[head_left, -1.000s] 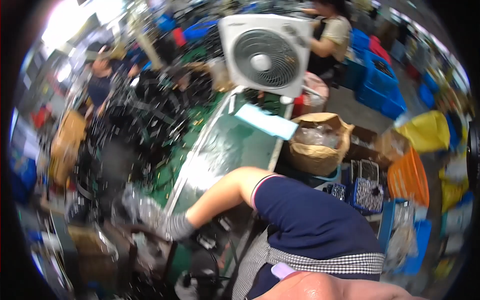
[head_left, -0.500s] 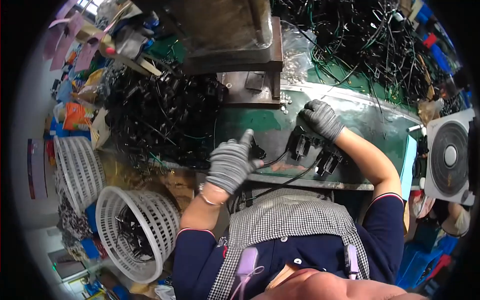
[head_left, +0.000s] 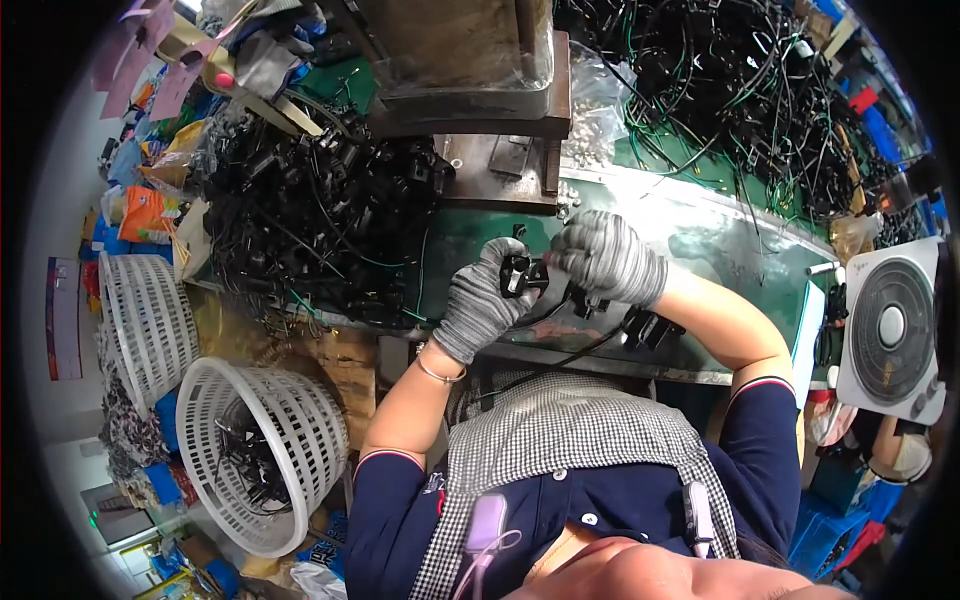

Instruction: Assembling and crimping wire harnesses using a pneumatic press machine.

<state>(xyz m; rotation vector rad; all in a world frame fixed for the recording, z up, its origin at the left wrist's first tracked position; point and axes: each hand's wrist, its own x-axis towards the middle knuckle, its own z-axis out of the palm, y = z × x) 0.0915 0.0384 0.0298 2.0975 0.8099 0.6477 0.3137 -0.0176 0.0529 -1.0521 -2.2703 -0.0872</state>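
holding a small black plug part (head_left: 516,274) between them, the gloved left hand (head_left: 480,305) and gloved right hand (head_left: 607,260) met over the green counter (head_left: 720,240). each grip was curled tight on that part, just above the counter's near edge. a black cable (head_left: 560,352) hung below. a heap of black cables (head_left: 310,200) lay left, a white basket (head_left: 255,450) nearer.

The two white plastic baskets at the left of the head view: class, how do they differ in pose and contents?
The nearer basket faces its opening toward the camera and holds some dark cabled parts. The farther basket is tipped more on edge, and its contents cannot be made out. Both are white, round and slotted.
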